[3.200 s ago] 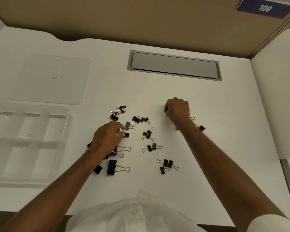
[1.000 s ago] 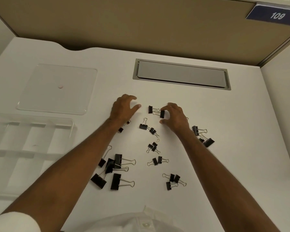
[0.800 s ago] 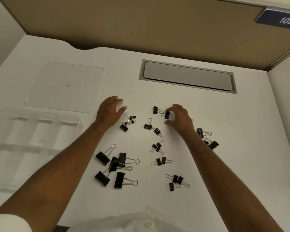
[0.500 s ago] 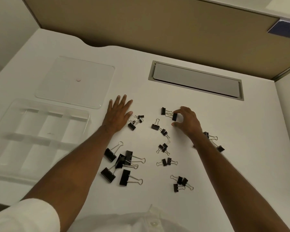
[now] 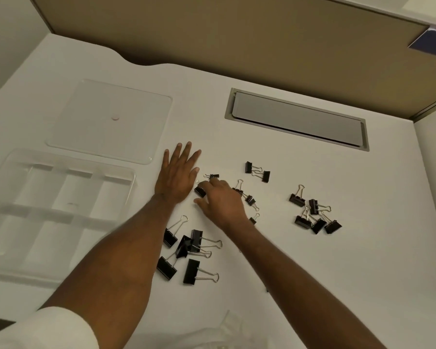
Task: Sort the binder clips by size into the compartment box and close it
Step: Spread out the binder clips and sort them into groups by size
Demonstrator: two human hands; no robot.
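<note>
Black binder clips lie scattered on the white desk. Several large clips (image 5: pixel 192 248) sit near my left forearm, and several medium clips (image 5: pixel 315 219) form a cluster at the right. Two more clips (image 5: pixel 258 171) lie side by side further back. My left hand (image 5: pixel 178 172) rests flat on the desk with straight fingers. Just to its right, my right hand (image 5: pixel 219 201) reaches over some small clips (image 5: pixel 200 191), fingers bent above them and thumb spread to the side. The clear compartment box (image 5: pixel 61 170) stands at the left with nothing in it.
The box's clear lid (image 5: pixel 111 117) lies flat behind the box. A grey cable hatch (image 5: pixel 297 119) is set into the desk at the back. A tan partition wall (image 5: pixel 237 36) closes the far edge, and a white side panel stands at the right.
My right hand left the pair of clips at the back and moved left to the small clips beside my left hand. My left hand flattened on the desk. The view swung left.
</note>
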